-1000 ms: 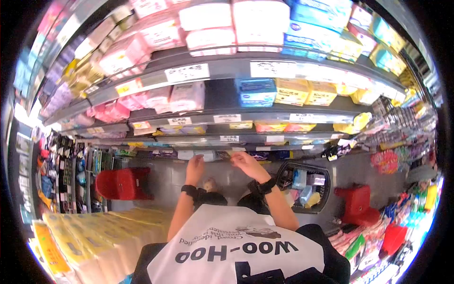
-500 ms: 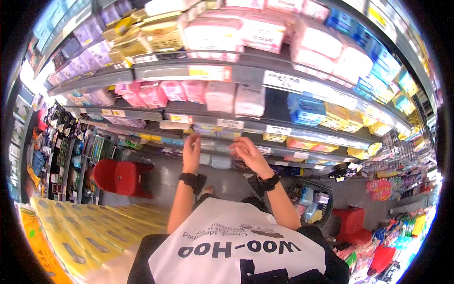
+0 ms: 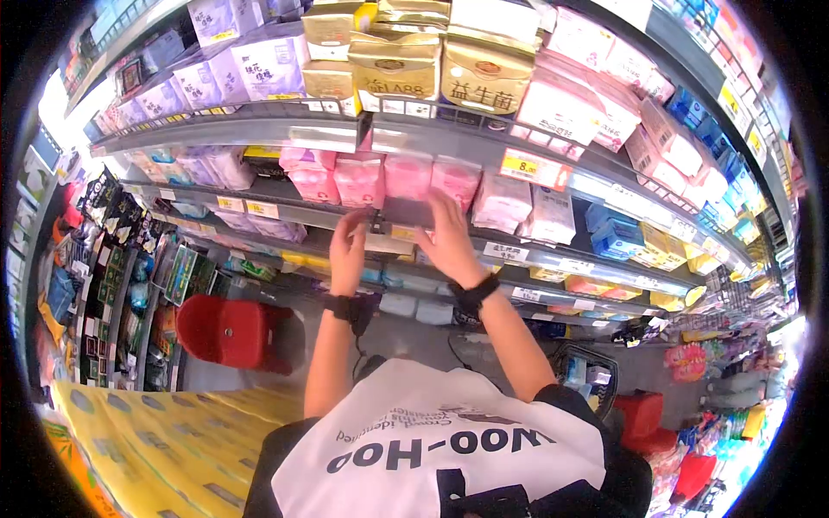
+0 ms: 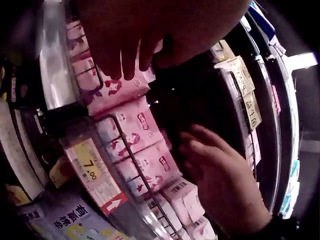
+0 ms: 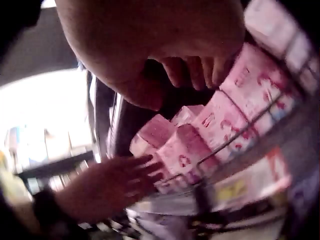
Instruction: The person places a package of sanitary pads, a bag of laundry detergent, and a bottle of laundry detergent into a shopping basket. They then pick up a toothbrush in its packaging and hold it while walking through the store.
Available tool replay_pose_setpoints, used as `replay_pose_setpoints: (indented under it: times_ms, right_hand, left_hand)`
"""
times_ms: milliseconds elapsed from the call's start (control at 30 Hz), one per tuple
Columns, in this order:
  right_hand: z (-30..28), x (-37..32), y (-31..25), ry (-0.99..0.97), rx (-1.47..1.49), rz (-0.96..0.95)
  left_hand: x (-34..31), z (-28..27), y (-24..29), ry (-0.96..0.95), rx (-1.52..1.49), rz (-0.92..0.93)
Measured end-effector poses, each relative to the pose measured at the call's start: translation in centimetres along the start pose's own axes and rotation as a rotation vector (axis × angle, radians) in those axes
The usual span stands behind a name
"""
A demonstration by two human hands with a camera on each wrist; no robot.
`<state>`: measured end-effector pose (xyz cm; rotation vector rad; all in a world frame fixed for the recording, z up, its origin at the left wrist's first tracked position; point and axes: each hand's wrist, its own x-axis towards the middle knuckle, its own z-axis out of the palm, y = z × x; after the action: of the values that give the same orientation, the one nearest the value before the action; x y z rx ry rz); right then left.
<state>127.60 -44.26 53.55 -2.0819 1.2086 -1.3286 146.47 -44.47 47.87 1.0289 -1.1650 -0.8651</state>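
Pink packs [image 3: 358,180] stand in a row on a middle shelf in the head view. My left hand [image 3: 348,257] is raised before the shelf edge, its fingers loosely bent. The right hand [image 3: 451,240] reaches up beside it, fingers extended toward the packs. Nothing is seen held in either. In the left wrist view, the left hand [image 4: 125,37] hangs over a pink pack [image 4: 142,122]; contact is unclear. In the right wrist view, the right hand [image 5: 165,45] is above the pink packs [image 5: 182,150], and the left hand [image 5: 107,185] is by their near end.
Gold packs [image 3: 393,65] and purple packs [image 3: 268,67] fill the shelf above. Blue boxes [image 3: 615,233] are farther right. A red chair [image 3: 226,332] stands left, another red chair [image 3: 641,419] right, near a black basket [image 3: 611,367]. Yellow packages [image 3: 164,440] lie at lower left.
The view has swung left along the shelves, bringing gold and purple packs into clear sight. Both hands have risen from the lower shelves to the pink packs.
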Motion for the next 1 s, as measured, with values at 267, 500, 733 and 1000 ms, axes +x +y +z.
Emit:
replay_pose_setpoints:
  times_ms: [267, 500, 733, 1000]
  right_hand:
    - [3.2, 7.2, 2.8, -0.105, -1.002, 0.041]
    - [2.8, 6.6, 3.5, -0.121, -0.989, 0.062]
    - [3.1, 4.9, 3.2, 0.085, -0.980, -0.061]
    - [2.5, 3.6, 1.9, 0.127, -0.848, -0.161]
  left_hand:
    - [0.4, 1.4, 0.6, -0.156, 0.162, -0.008]
    - [-0.1, 0.6, 0.3, -0.172, 0.128, -0.006]
    - [-0.4, 1.6, 0.1, -0.238, 0.150, -0.014]
    - [-0.5, 2.0, 1.1, -0.230, 0.164, -0.037]
